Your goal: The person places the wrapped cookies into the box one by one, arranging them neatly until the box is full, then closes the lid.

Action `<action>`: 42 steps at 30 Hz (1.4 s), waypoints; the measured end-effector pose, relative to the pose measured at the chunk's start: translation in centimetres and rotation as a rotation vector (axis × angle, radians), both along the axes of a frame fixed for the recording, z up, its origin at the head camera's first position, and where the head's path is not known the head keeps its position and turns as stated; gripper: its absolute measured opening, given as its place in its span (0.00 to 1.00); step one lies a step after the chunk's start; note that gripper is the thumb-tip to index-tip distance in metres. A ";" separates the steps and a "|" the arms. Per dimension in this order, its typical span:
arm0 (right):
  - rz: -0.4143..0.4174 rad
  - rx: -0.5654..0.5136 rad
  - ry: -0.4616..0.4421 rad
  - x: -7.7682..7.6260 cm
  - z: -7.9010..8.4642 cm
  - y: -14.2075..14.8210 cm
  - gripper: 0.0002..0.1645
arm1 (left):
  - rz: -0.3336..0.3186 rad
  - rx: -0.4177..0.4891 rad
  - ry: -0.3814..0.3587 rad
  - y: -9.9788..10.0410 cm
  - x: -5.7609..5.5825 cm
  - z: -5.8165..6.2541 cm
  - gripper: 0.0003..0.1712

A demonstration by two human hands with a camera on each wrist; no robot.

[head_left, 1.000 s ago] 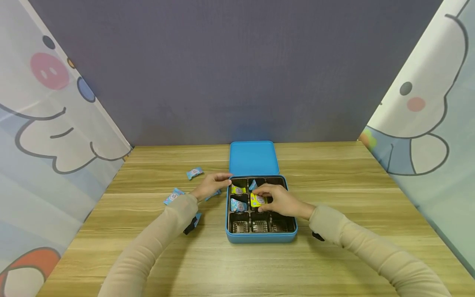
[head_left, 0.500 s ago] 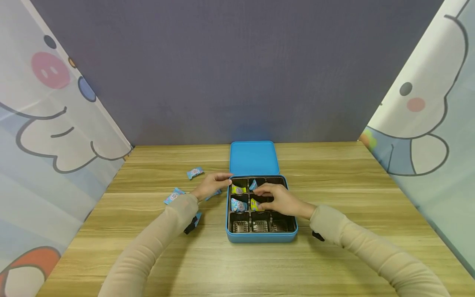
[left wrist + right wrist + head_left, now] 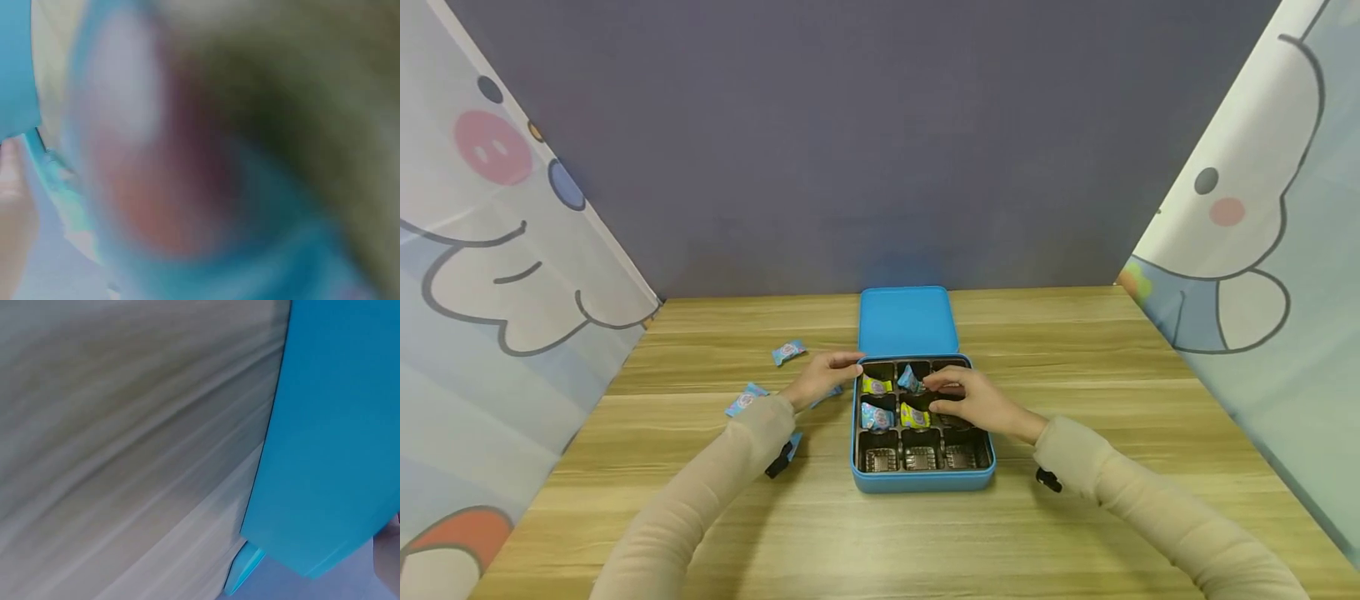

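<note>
A blue box point(image 3: 922, 482) with a dark divided tray sits on the table, its lid point(image 3: 907, 321) folded back behind it. Inside, a yellow wrapped candy point(image 3: 915, 415) lies in the middle compartment. Another yellow candy point(image 3: 876, 385), a blue candy point(image 3: 911, 380) and a second blue candy point(image 3: 876, 416) fill neighbouring compartments. Over the tray's right part is my right hand point(image 3: 981, 403), fingers loosely bent with nothing between them. My left hand point(image 3: 822, 377) touches the box's far left rim with fairly straight fingers. In the right wrist view, the box's side point(image 3: 325, 437) fills the right.
Left of the box lie loose blue candies: one at the back point(image 3: 788, 352), one farther left point(image 3: 746, 399), one beside my left hand point(image 3: 827, 395), and one by the left wrist strap point(image 3: 794, 446). A dark panel point(image 3: 790, 167) stands behind the wooden table point(image 3: 880, 542).
My right hand has let go of the yellow candy, which now rests in the middle compartment, and has drawn slightly right. The left hand stays at the rim. The head view has shifted a little.
</note>
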State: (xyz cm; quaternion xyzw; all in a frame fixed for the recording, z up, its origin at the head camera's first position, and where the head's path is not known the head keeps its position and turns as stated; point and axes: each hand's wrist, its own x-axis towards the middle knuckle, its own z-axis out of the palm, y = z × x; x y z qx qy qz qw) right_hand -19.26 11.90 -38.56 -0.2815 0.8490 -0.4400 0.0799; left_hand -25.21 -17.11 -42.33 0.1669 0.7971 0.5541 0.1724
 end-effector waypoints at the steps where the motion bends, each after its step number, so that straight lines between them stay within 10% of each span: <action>1: -0.002 -0.004 -0.003 0.0 0.0 0.1 0.24 | 0.005 -0.017 0.002 0.0 0.1 0.2 0.27; 10: -0.019 0.004 0.022 0.2 0.1 1.6 0.24 | -0.038 -0.198 -0.027 0.3 0.9 2.9 0.29; 19: -0.072 -0.084 0.024 -0.5 0.6 2.6 0.22 | -0.039 -0.429 0.204 -1.2 3.6 6.7 0.29; 33: -0.084 -0.068 -0.023 -4.6 -0.4 3.3 0.27 | 0.074 -0.389 0.202 -4.6 6.2 4.9 0.26; 42: -0.151 -0.090 -0.176 -7.7 -2.0 3.3 0.29 | -0.081 -0.243 0.148 -5.7 6.9 4.8 0.28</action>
